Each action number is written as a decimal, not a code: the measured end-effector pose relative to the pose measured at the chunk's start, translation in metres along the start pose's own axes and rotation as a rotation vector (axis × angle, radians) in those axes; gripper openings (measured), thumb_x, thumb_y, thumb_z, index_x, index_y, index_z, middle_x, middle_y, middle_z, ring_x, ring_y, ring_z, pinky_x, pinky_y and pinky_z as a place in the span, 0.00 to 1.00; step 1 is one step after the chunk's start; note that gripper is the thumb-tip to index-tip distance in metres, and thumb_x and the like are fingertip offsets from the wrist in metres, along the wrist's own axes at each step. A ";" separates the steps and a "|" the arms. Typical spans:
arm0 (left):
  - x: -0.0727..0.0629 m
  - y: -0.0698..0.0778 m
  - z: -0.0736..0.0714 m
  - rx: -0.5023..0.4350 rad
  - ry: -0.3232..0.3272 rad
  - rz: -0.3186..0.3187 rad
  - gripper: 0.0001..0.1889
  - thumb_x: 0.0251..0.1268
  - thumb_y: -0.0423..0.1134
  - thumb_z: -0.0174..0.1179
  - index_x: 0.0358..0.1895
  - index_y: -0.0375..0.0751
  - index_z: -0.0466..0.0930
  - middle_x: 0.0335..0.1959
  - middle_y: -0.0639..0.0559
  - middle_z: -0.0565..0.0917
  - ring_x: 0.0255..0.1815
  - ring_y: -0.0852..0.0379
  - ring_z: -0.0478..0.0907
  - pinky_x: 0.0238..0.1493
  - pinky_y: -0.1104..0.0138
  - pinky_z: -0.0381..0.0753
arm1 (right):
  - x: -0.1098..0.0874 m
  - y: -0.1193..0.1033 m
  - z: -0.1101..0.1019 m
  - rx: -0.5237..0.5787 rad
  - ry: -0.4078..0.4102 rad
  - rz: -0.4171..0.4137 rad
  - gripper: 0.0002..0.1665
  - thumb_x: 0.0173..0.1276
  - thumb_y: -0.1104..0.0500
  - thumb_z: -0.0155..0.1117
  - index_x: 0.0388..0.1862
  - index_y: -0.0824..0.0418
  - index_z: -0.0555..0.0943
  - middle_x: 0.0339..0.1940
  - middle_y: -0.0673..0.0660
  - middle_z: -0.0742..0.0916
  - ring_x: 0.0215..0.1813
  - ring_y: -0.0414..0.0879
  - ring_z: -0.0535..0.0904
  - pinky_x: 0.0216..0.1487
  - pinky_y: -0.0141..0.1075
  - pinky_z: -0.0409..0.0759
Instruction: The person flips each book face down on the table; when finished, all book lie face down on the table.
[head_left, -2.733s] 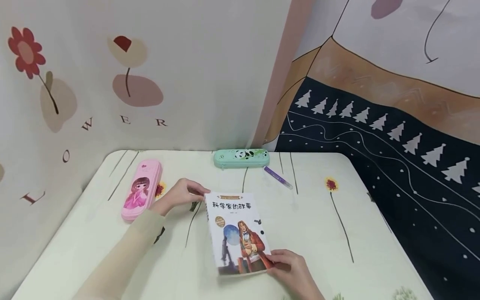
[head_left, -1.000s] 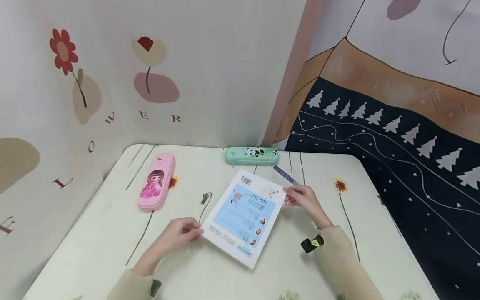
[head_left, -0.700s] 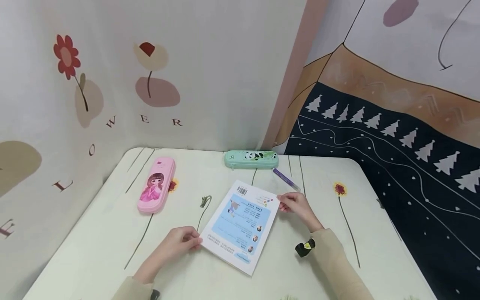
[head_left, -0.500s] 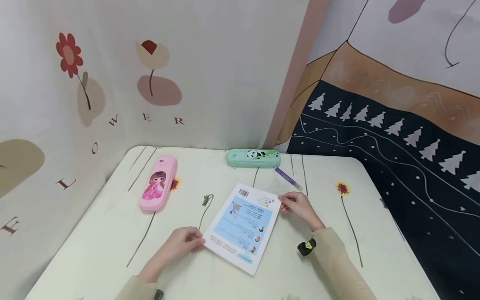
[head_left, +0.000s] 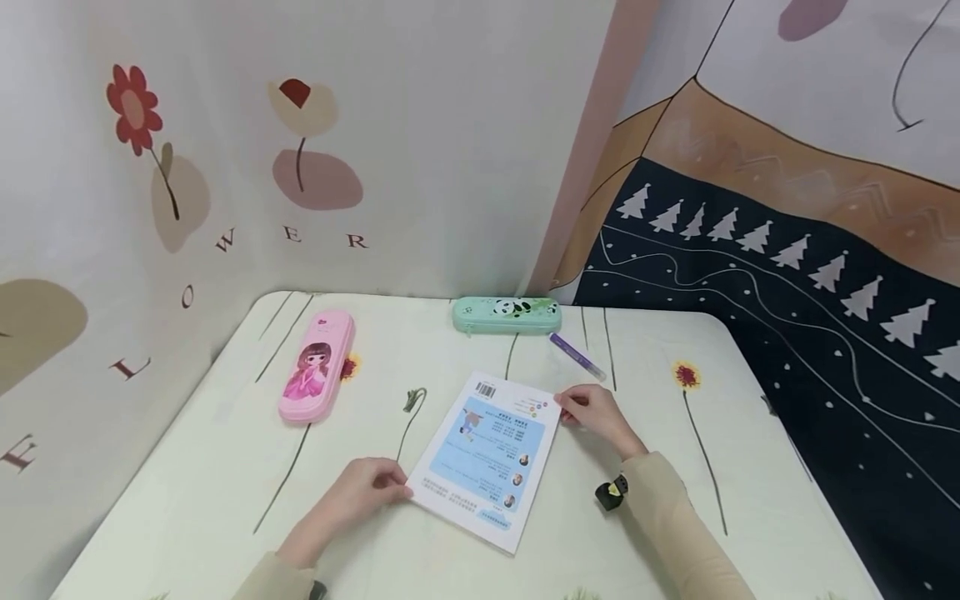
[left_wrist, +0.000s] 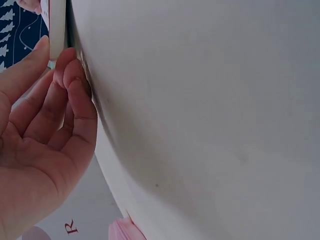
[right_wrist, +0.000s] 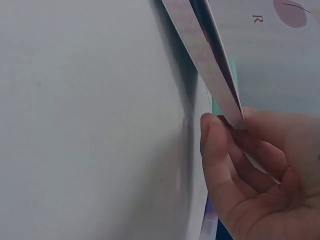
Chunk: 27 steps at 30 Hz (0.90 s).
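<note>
A white paperback book (head_left: 480, 458) lies back cover up and turned at an angle, its barcode corner at the far left. My left hand (head_left: 365, 493) pinches the book's near left corner between thumb and fingers. At the far right corner my right hand (head_left: 596, 414) does the same. In the left wrist view, the thumb and curled fingers of the left hand (left_wrist: 50, 120) meet at the book's corner (left_wrist: 57, 30). The right wrist view has the page edges (right_wrist: 205, 60) slanting into the right hand (right_wrist: 260, 165), just above the table, with the cover slightly parted from the pages.
A pink pencil case (head_left: 318, 367) with a doll picture lies at the left of the table (head_left: 622, 550). At the back edge sits a green panda pencil case (head_left: 507, 316), with a purple pen (head_left: 577, 357) near its right end. A black wrist strap (head_left: 611, 493) hangs by the right sleeve.
Earlier the front cover faced up; the book has since been turned over and rotated, and the hands have swapped to other corners. Over the last second it has lowered toward the table.
</note>
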<state>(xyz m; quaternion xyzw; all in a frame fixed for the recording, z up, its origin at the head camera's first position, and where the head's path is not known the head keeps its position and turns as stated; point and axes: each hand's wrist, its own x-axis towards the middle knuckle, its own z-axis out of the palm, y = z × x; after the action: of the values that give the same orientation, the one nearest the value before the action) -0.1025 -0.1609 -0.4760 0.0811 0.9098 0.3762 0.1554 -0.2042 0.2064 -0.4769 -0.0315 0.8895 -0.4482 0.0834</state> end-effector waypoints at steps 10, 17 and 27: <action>0.001 -0.004 -0.002 0.041 -0.004 0.079 0.06 0.46 0.35 0.66 0.28 0.47 0.79 0.24 0.60 0.77 0.27 0.64 0.70 0.30 0.73 0.71 | -0.002 0.004 0.009 -0.078 0.052 0.024 0.09 0.62 0.58 0.60 0.37 0.60 0.83 0.33 0.54 0.86 0.32 0.40 0.78 0.33 0.30 0.76; 0.001 0.001 -0.001 0.072 -0.010 0.087 0.07 0.46 0.31 0.65 0.28 0.46 0.79 0.24 0.59 0.77 0.27 0.65 0.71 0.30 0.74 0.72 | -0.002 0.006 0.010 -0.138 0.109 -0.050 0.06 0.60 0.61 0.62 0.36 0.59 0.84 0.36 0.55 0.86 0.36 0.43 0.78 0.36 0.31 0.74; -0.001 0.014 0.003 0.176 0.041 0.008 0.07 0.46 0.31 0.66 0.28 0.46 0.79 0.22 0.59 0.75 0.26 0.64 0.69 0.29 0.72 0.70 | -0.002 -0.003 0.012 -0.188 0.083 -0.055 0.10 0.55 0.70 0.58 0.36 0.63 0.82 0.32 0.55 0.83 0.33 0.43 0.75 0.35 0.33 0.75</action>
<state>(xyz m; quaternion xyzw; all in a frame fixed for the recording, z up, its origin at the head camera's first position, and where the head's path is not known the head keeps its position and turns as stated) -0.1005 -0.1497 -0.4677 0.0904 0.9420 0.2971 0.1273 -0.1996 0.1956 -0.4816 -0.0449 0.9291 -0.3659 0.0310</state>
